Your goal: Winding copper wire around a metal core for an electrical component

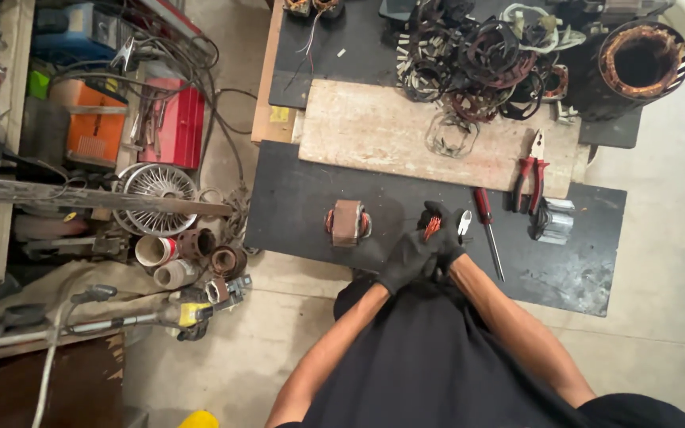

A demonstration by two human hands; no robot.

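A small bundle of copper wire point(432, 227), reddish-orange and made of short thin strands, is held upright between two black-gloved hands pressed close together at the near edge of the dark desk point(303, 198). Only its upper end is seen, fanning slightly above the fingers; the rest is hidden in the gloves. The left hand point(406, 260) is wrapped below it, and the right hand point(442, 238) is closed just beside it.

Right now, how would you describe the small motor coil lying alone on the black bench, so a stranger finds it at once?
Find the pale wooden board across the black bench. Below its left end, left of the gloved hands, lies the small coil. Brownish tape wraps it, with copper at both sides, and it lies alone, away from the tangled coils.
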